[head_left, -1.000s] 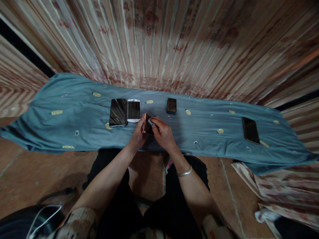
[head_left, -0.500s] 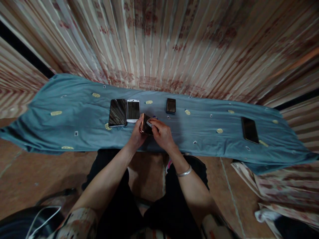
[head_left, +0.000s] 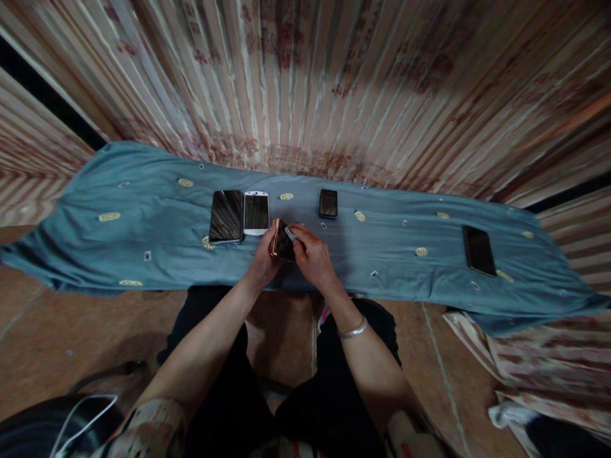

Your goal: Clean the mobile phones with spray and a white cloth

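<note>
My left hand point(head_left: 262, 262) grips a dark phone point(head_left: 282, 245) with a shiny copper-coloured edge, holding it tilted above the near side of the cloth-covered table. My right hand point(head_left: 312, 254) is closed on a small pale cloth point(head_left: 290, 233), pressed against the phone's dark face. The fingers cover most of the cloth, so its full shape is hidden. Just beyond my left hand lie a white phone point(head_left: 256, 213) and, beside it, a larger black tablet-like device point(head_left: 226, 216). A small black phone point(head_left: 328, 203) lies farther back, right of the held phone.
A blue patterned cloth point(head_left: 391, 254) covers the long narrow table. Toward its right end lies another black phone point(head_left: 479, 250). A pleated curtain point(head_left: 305, 95) hangs along the far edge. At lower left, a white cable point(head_left: 86, 420) rests on a dark object.
My right hand and the pale cloth have shifted slightly over the phone's face. The held phone is tilted a little differently. The devices on the table stay in place.
</note>
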